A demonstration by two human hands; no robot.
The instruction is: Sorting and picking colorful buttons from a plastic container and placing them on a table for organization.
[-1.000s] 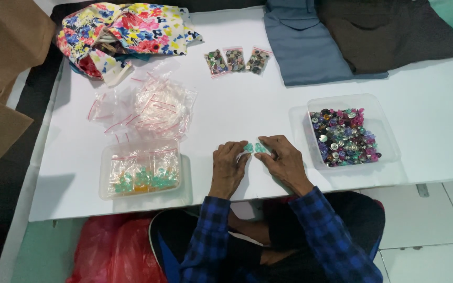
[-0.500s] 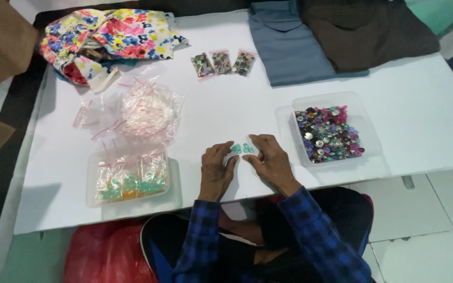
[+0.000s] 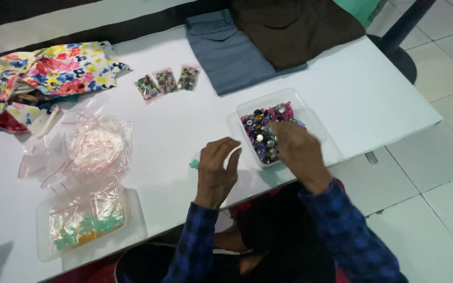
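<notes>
A person in a blue checked shirt sits at a white bench (image 3: pixel 184 131), the two hands working apart from each other. The right hand (image 3: pixel 297 149) reaches into a clear plastic tub (image 3: pixel 310 112) heaped with small mixed-colour buttons (image 3: pixel 260 128) near the bench's front edge, its fingertips down among them; whether it has closed on any cannot be told from this angle. The left hand (image 3: pixel 217 170) rests on the bench just beside the tub, fingers loosely curled and holding nothing that can be seen, with a small teal piece (image 3: pixel 193 164) lying at its thumb side. Farther left, a second clear tub (image 3: pixel 45 243) holds filled little bags of green and orange pieces, and a loose pile of empty zip bags (image 3: pixel 98 144) with red seals sits behind it. Three small filled bags (image 3: pixel 166 82) lie in a row toward the far side, between a floral cloth (image 3: pixel 48 71) and a folded blue-grey garment (image 3: pixel 226 50), which has a dark brown garment (image 3: pixel 294 26) laid partly over it.
</notes>
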